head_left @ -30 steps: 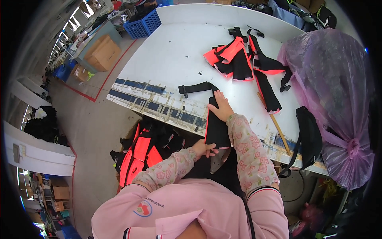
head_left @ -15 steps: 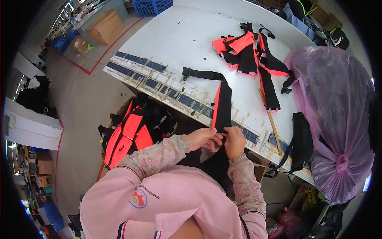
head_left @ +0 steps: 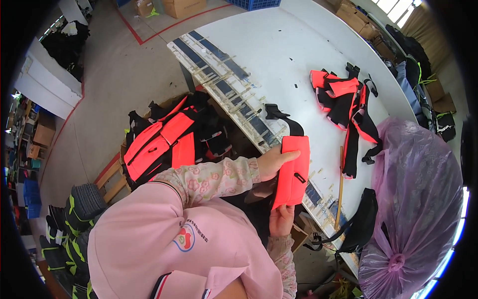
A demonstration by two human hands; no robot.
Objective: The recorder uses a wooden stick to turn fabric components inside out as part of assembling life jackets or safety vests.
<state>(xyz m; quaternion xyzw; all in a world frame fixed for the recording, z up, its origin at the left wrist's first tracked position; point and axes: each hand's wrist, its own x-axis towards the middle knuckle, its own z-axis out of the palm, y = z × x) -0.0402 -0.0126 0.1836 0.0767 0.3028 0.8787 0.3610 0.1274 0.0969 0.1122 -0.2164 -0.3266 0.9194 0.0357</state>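
At the near edge of the white, tape-striped table [head_left: 259, 47], the left hand [head_left: 271, 162] is gripping a rectangular coral-red fabric piece [head_left: 294, 172] by its side while the right hand [head_left: 282, 220] is pinching its lower end, apparently positioning it, the next move likely calling for steady two-handed support.

Table [head_left: 269, 55] ahead of me | panel [head_left: 288, 185] at its near edge, between left hand [head_left: 270, 163] and right hand [head_left: 282, 219] | beyond, rightward, I see bundled straps [head_left: 344, 88]; stick [head_left: 340, 194] nearer | right of stick: pouch [head_left: 362, 224], then plastic bag [head_left: 420, 199] | packs [head_left: 144, 147] left, below tabletop | crate [head_left: 253, 4] past table's far-left end
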